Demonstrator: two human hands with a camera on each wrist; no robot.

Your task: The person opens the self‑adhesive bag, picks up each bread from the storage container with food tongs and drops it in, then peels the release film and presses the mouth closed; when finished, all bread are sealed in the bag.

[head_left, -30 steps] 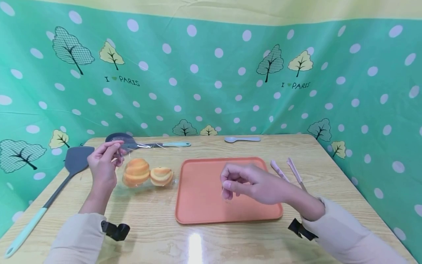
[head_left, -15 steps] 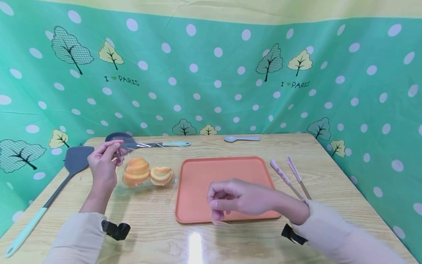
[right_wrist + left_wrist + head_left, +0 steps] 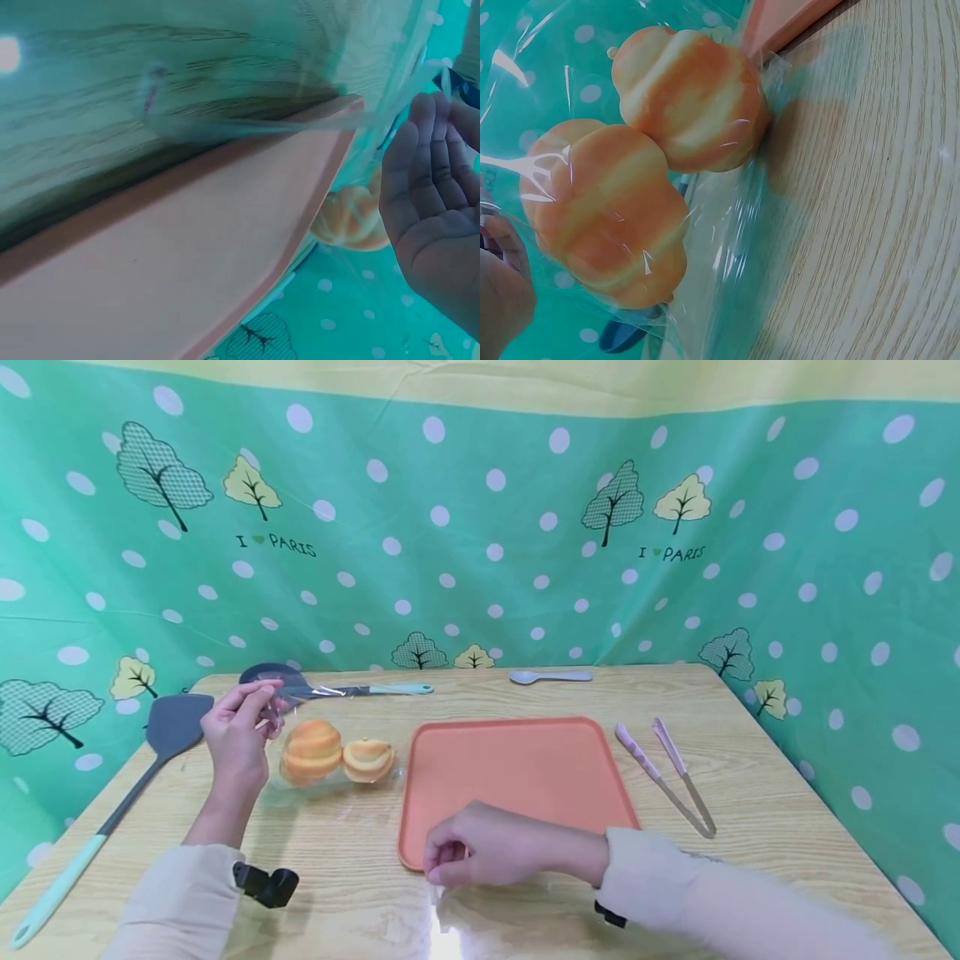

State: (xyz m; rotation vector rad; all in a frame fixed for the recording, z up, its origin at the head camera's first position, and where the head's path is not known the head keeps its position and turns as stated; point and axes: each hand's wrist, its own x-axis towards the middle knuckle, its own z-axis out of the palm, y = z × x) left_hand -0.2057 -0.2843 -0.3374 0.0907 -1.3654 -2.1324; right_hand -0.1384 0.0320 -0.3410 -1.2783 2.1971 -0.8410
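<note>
My left hand (image 3: pixel 236 739) pinches the upper edge of a clear plastic bag (image 3: pixel 731 259) at the table's left. Inside the bag are two orange-and-cream ribbed bread rolls, the larger roll (image 3: pixel 311 752) on the left and the smaller roll (image 3: pixel 367 760) on its right. My right hand (image 3: pixel 487 852) is over the front edge of the pink tray (image 3: pixel 517 768). Its fingertips pinch a thin see-through plastic strip (image 3: pixel 247 129), which trails away from them in the right wrist view.
A dark turner (image 3: pixel 176 722) lies at the left edge. Behind the bag is a dark ladle (image 3: pixel 397 688) with a mint handle. A grey spoon (image 3: pixel 551 677) lies at the back, and tongs (image 3: pixel 686 793) with pink grips lie right of the tray.
My right hand has moved left and toward me, from over the tray's middle to its front edge, carrying the plastic strip. My left hand and the bag have hardly moved.
</note>
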